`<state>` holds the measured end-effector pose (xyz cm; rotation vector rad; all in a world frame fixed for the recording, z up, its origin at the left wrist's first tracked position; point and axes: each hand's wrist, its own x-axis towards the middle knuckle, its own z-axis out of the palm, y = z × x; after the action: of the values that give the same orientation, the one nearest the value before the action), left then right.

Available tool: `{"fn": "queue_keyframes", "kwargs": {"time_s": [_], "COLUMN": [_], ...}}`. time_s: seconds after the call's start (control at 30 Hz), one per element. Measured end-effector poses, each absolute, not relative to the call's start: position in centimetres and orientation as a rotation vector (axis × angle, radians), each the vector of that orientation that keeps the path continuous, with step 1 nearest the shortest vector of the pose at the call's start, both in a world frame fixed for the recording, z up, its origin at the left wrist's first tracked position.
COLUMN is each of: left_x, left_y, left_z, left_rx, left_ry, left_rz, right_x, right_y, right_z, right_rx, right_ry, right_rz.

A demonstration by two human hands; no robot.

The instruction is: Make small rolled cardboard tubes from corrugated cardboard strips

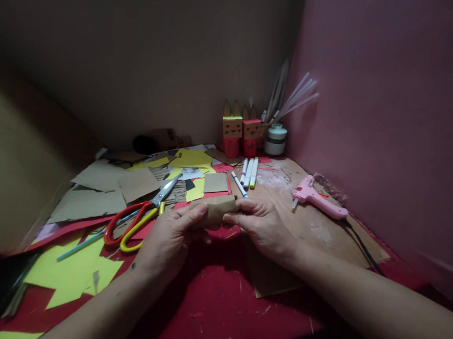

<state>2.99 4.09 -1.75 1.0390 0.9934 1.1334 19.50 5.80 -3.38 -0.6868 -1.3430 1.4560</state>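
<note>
Between my two hands is a small piece of brown cardboard (218, 210), curved or folded, held above the red tablecloth. My left hand (180, 228) grips its left end, thumb on top. At the right end, my right hand (259, 221) pinches it between thumb and fingers; a small dark bit shows at that corner. Red-and-yellow-handled scissors (133, 230) lie beside my left hand, blades pointing away. Just beyond my right hand lies a marker (239, 184), with several more markers (250, 172) behind it.
A pink glue gun (320, 199) rests on a wooden board (311, 233) at right, its cord trailing forward. Cardboard pieces (90, 206) and yellow paper (65, 266) cover the left. Two box-headed figures (232, 138), a jar (275, 142) and glue sticks (301, 94) stand by the walls.
</note>
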Motion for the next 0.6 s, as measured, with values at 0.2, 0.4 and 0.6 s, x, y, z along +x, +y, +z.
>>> {"fn": "queue_keyframes", "kwargs": {"time_s": [0.2, 0.4, 0.6], "left_x": [3.1, 3.44, 3.39], "left_y": [3.63, 3.16, 3.42], "left_z": [-1.76, -1.66, -1.27], "left_rx": [1.051, 1.104, 1.29], "left_ry": [1.076, 1.1, 1.156], "left_rz": [1.104, 1.12, 1.173], "right_x": [19.5, 19.32, 19.52], "right_y": [5.4, 5.43, 5.87], "right_z": [-2.98, -2.64, -2.83], "right_rx": [-0.713, -0.709, -0.747], "right_ry": [-1.284, -1.252, -1.308], "right_rz": [1.566, 1.563, 1.547]}}
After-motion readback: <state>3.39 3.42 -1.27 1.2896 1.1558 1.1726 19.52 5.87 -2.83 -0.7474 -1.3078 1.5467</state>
